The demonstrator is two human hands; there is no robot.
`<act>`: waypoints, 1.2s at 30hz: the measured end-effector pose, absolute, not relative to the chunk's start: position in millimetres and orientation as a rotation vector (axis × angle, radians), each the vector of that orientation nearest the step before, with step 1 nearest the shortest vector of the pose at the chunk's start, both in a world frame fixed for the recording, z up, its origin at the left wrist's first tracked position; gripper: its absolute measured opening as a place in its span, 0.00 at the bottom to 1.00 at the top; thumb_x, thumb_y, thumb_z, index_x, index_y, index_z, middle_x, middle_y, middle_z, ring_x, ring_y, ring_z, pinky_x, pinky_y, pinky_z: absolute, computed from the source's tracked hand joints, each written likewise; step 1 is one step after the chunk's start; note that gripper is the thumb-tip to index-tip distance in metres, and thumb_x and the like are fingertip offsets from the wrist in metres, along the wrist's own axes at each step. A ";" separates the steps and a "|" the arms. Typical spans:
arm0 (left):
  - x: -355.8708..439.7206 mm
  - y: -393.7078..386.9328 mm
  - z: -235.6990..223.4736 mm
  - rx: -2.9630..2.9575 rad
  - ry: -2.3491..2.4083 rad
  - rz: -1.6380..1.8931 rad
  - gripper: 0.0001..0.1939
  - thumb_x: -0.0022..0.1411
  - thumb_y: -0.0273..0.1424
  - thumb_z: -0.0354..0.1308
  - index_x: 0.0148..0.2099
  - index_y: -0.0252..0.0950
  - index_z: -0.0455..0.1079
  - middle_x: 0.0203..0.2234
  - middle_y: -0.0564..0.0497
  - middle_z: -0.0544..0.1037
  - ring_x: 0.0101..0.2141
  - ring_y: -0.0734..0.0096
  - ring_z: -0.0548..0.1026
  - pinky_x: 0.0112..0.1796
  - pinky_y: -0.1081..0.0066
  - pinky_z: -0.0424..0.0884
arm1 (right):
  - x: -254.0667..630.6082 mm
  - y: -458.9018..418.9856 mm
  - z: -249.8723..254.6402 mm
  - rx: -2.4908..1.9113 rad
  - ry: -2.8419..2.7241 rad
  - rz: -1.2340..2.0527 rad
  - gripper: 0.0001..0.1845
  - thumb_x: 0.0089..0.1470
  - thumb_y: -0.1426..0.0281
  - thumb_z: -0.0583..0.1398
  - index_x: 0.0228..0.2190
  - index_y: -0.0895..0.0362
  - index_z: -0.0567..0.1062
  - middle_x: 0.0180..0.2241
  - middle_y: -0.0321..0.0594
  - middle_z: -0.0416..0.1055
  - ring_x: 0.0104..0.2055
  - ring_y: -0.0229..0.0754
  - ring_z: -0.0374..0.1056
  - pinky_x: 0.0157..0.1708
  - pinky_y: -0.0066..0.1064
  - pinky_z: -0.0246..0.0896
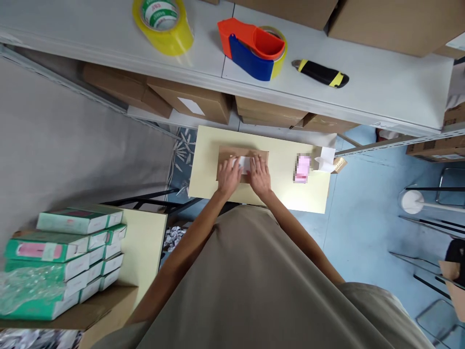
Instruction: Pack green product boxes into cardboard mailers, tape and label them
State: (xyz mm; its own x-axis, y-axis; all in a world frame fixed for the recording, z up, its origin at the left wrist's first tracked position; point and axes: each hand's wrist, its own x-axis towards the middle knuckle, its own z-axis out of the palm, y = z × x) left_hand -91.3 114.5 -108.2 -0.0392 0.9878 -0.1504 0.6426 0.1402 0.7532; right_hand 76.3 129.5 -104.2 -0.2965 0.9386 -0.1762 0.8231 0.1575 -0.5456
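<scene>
A brown cardboard box (242, 151) lies on the pale yellow table (279, 194) in front of me. On its top is a white label (244, 165), partly covered by my fingers. My left hand (229, 175) rests on the left part of the label, fingers stretched out and lying flat. Over the label's right part lies my right hand (259, 174), its fingers also extended and flat on the box. Neither hand is wrapped around anything.
A shelf (203, 53) above the table bears a yellow tape roll (165, 26), an orange-and-blue tape dispenser (250, 48) and a black-and-yellow utility knife (321, 72). A blurred pink item (302, 168) and white paper (326, 159) lie right. Stacked green boxes (72, 252) stand left.
</scene>
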 end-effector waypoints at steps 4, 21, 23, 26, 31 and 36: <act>-98.8 101.3 -113.0 1.812 1.438 0.547 0.42 0.75 0.53 0.51 0.80 0.33 0.58 0.79 0.38 0.56 0.79 0.46 0.49 0.77 0.48 0.37 | 68.9 119.9 -114.5 -1.578 -2.302 0.924 0.37 0.77 0.62 0.47 0.78 0.66 0.52 0.81 0.54 0.43 0.84 0.54 0.34 0.81 0.55 0.34; -106.8 91.3 -122.1 1.973 1.831 0.185 0.40 0.80 0.42 0.40 0.83 0.25 0.42 0.81 0.37 0.43 0.80 0.44 0.34 0.76 0.38 0.35 | 70.2 85.4 -120.9 -1.502 -2.608 0.707 0.38 0.79 0.60 0.44 0.80 0.62 0.44 0.81 0.46 0.40 0.84 0.52 0.34 0.82 0.52 0.30; -113.8 82.7 -120.3 2.052 1.728 0.170 0.39 0.80 0.42 0.40 0.83 0.26 0.45 0.81 0.38 0.45 0.80 0.44 0.35 0.76 0.39 0.34 | 69.2 90.8 -122.2 -1.532 -2.586 0.690 0.37 0.79 0.61 0.44 0.80 0.62 0.44 0.81 0.47 0.40 0.84 0.51 0.35 0.82 0.52 0.30; -122.3 66.6 -116.5 2.137 1.592 0.133 0.38 0.80 0.42 0.44 0.82 0.27 0.49 0.81 0.39 0.46 0.80 0.43 0.37 0.76 0.39 0.35 | 62.0 109.9 -126.5 -1.638 -2.493 0.630 0.37 0.79 0.61 0.42 0.80 0.64 0.44 0.81 0.49 0.39 0.84 0.52 0.34 0.81 0.54 0.30; -119.9 51.8 -115.1 2.134 1.609 0.086 0.40 0.77 0.38 0.49 0.82 0.24 0.47 0.81 0.36 0.42 0.80 0.43 0.38 0.76 0.40 0.36 | 54.3 122.6 -131.6 -1.787 -2.380 0.568 0.40 0.79 0.56 0.42 0.79 0.69 0.48 0.81 0.55 0.37 0.84 0.56 0.32 0.81 0.55 0.30; -138.1 43.1 -116.2 2.059 1.705 0.106 0.43 0.72 0.30 0.52 0.83 0.26 0.44 0.82 0.37 0.42 0.80 0.43 0.36 0.76 0.39 0.36 | 90.8 83.5 -129.4 -1.880 -2.312 0.613 0.39 0.79 0.53 0.43 0.80 0.58 0.49 0.82 0.49 0.34 0.84 0.57 0.28 0.80 0.60 0.28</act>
